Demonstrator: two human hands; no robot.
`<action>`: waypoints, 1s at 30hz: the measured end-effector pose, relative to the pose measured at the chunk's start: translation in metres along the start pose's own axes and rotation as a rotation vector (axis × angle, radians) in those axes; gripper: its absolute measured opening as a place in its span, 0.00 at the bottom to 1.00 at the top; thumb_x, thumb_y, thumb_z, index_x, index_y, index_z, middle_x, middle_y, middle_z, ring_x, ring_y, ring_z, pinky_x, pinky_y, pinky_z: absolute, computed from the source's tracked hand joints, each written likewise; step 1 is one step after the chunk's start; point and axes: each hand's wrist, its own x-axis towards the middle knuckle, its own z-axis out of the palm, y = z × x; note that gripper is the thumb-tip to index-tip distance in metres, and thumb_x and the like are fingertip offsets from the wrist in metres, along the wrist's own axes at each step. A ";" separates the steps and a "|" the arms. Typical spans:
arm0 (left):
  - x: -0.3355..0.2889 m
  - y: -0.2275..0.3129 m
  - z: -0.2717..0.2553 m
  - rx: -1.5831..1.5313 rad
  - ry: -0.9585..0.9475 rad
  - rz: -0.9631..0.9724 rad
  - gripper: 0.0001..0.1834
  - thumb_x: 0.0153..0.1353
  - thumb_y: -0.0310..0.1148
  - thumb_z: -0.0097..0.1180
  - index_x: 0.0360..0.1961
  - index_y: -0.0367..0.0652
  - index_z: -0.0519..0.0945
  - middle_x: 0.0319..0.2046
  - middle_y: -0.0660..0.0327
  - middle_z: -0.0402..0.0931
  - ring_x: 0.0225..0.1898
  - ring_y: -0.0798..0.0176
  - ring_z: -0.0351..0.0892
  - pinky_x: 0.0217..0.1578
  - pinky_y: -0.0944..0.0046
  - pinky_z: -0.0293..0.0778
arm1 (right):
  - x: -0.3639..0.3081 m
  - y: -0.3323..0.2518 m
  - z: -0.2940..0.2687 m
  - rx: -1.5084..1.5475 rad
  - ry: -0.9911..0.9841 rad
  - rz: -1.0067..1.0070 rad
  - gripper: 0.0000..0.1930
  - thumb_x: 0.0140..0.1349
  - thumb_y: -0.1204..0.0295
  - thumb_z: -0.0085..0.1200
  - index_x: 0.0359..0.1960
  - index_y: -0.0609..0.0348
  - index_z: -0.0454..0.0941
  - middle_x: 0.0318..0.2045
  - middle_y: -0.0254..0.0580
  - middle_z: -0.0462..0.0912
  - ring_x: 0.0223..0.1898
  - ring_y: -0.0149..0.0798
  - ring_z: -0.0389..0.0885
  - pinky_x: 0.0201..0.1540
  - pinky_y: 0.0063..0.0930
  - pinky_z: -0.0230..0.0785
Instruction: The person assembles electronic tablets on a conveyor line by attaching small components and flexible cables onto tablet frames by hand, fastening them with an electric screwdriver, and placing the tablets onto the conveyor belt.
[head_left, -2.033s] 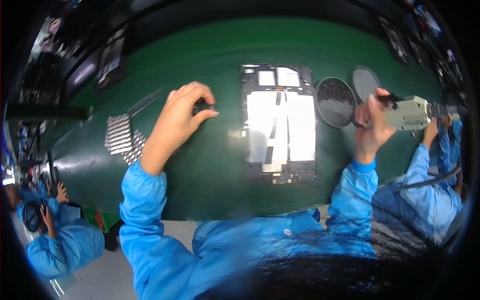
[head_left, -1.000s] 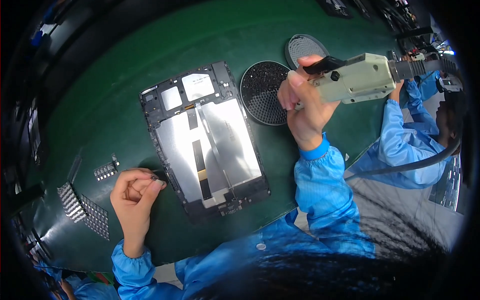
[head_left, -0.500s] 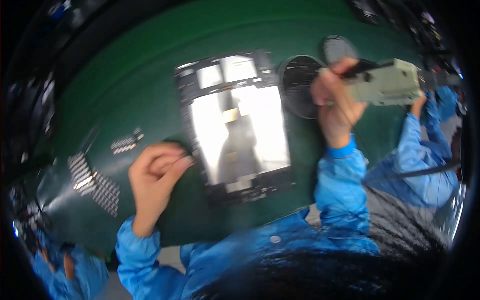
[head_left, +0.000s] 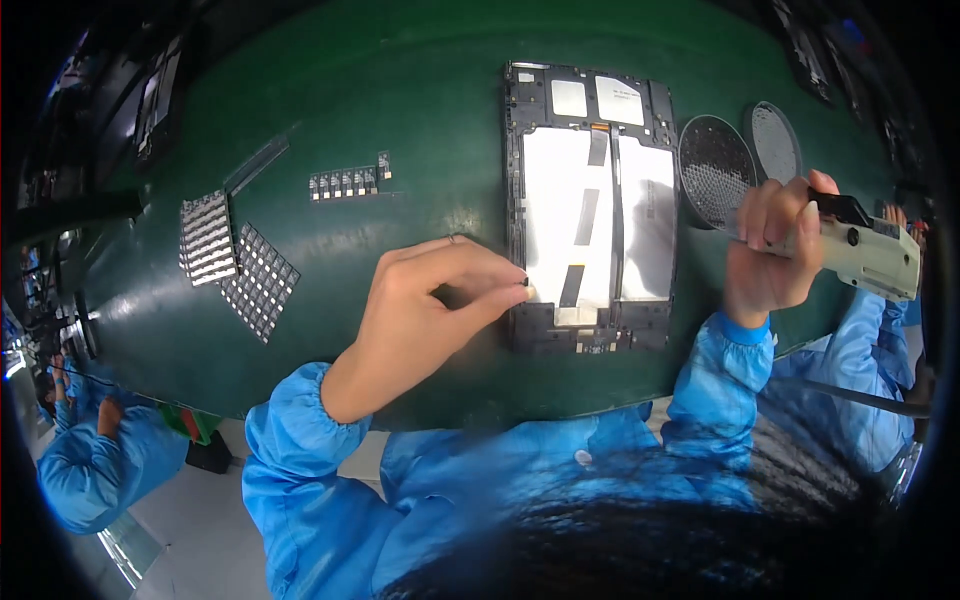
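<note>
An opened tablet-like device (head_left: pixel 570 225) lies on the green table, with a black frame and large silver panels crossed by dark strips. My left hand (head_left: pixel 415 300) reaches its lower left edge, thumb and forefinger pinched together. A tiny dark bit shows at those fingertips, too small to name. To the right of the device, my right hand (head_left: pixel 775 245) is wrapped around a pale beige, boxy handheld tool (head_left: pixel 870 255) with a black part on top. The tool's exact kind is unclear, and it is held up off the table.
Two round dishes, one dark (head_left: pixel 716 165) and one grey (head_left: pixel 774 145), stand right of the device. On the left lie two sheets of small parts (head_left: pixel 208 238), a short row of small boards (head_left: pixel 343 184) and a dark strip (head_left: pixel 258 165). Blue-sleeved people (head_left: pixel 125 455) sit nearby.
The view has shifted, and the device appears farther right. My left hand has come up against the device's left edge. My right hand, still holding the tool, sits lower, nearer me than the dishes.
</note>
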 end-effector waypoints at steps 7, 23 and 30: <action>-0.003 0.008 -0.002 -0.111 0.018 -0.127 0.06 0.54 0.18 0.66 0.35 0.30 0.84 0.35 0.56 0.83 0.35 0.66 0.85 0.39 0.72 0.80 | 0.003 -0.017 0.033 0.045 -0.054 0.039 0.17 0.64 0.70 0.46 0.54 0.62 0.68 0.19 0.34 0.63 0.15 0.27 0.60 0.17 0.24 0.55; 0.008 -0.007 -0.007 -0.319 -0.106 -0.344 0.16 0.54 0.24 0.67 0.38 0.35 0.72 0.33 0.58 0.77 0.31 0.68 0.81 0.31 0.69 0.75 | -0.039 -0.005 0.130 -0.071 -0.285 0.278 0.17 0.64 0.83 0.45 0.53 0.54 0.63 0.18 0.33 0.62 0.13 0.29 0.62 0.18 0.26 0.59; 0.006 -0.009 -0.011 -0.321 -0.130 -0.313 0.15 0.54 0.25 0.66 0.39 0.33 0.73 0.36 0.57 0.76 0.34 0.67 0.78 0.36 0.69 0.76 | -0.046 0.008 0.132 -0.147 -0.274 0.289 0.15 0.65 0.81 0.48 0.51 0.52 0.64 0.17 0.32 0.63 0.12 0.28 0.60 0.17 0.24 0.58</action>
